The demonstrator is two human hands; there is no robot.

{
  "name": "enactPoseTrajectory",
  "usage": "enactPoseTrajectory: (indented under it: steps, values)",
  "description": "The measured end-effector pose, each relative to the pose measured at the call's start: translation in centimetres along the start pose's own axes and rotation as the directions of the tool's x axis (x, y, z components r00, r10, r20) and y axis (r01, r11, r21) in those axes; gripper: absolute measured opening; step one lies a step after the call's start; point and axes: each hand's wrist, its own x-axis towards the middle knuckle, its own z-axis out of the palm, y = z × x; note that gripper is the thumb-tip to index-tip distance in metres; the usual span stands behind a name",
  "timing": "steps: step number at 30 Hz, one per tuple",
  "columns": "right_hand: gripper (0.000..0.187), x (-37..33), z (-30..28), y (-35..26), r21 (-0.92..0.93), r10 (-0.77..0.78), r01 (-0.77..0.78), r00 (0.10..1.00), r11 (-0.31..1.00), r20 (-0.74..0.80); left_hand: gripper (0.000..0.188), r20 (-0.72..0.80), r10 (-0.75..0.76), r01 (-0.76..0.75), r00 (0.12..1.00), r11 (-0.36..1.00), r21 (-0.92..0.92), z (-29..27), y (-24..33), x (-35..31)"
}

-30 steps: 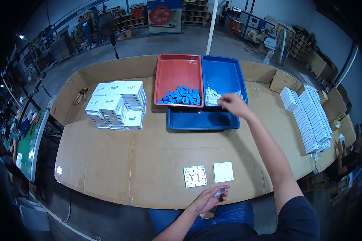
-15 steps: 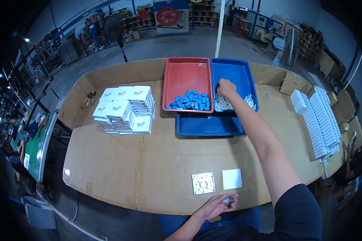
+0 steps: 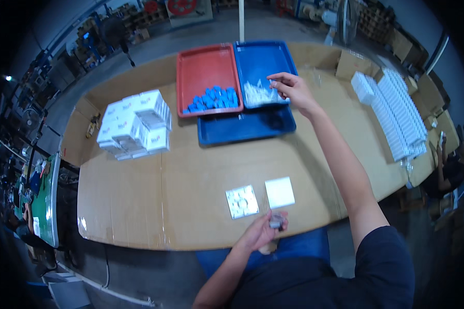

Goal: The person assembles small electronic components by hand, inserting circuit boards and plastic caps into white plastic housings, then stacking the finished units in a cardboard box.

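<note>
My right hand [image 3: 288, 88] reaches far out over the blue tray [image 3: 265, 56] and pinches a small clear bag from the pile of clear bags [image 3: 259, 94] lying in it. My left hand [image 3: 265, 230] rests at the near table edge, closed around a small grey part [image 3: 276, 222]. Just beyond that hand lie a white square plate [image 3: 279, 192] and a patterned white square piece [image 3: 241, 201]. A red tray [image 3: 206, 72] left of the blue one holds several small blue parts [image 3: 214, 99].
A second blue tray [image 3: 245, 127] lies under the other two. Stacked white boxes [image 3: 134, 123] stand at the left. Rows of white boxes [image 3: 397, 110] run along the right edge beside a brown carton [image 3: 351, 64]. The cardboard-covered table [image 3: 154, 190] ends near me.
My right hand has lifted out of the pile in the blue tray with a clear bag pinched in it. The view has shifted. My left hand has stayed at the near edge.
</note>
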Motion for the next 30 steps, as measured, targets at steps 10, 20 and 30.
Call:
enactPoseTrajectory:
  steps: [10, 20, 30]
  values:
    - [0.012, -29.4, 2.3, 2.3, 0.25, 0.376, -0.333, 0.915, 0.909, -0.148, 0.054, 0.044, 0.122, -0.125, 0.992, 0.99, 0.068, 2.1, 0.0, 0.3]
    - [0.011, -30.9, 3.6, -0.3, -0.052, 0.332, -0.329, 0.94, 0.943, 0.076, 0.055, -0.025, 0.188, -0.177, 0.982, 0.956, 0.234, 1.9, -1.1, 0.0]
    - [0.011, -30.7, 5.4, -0.3, -0.167, 0.322, -0.292, 0.925, 0.942, 0.2, 0.045, -0.027, 0.235, -0.213, 0.972, 0.92, 0.327, 2.3, -0.8, -0.2]
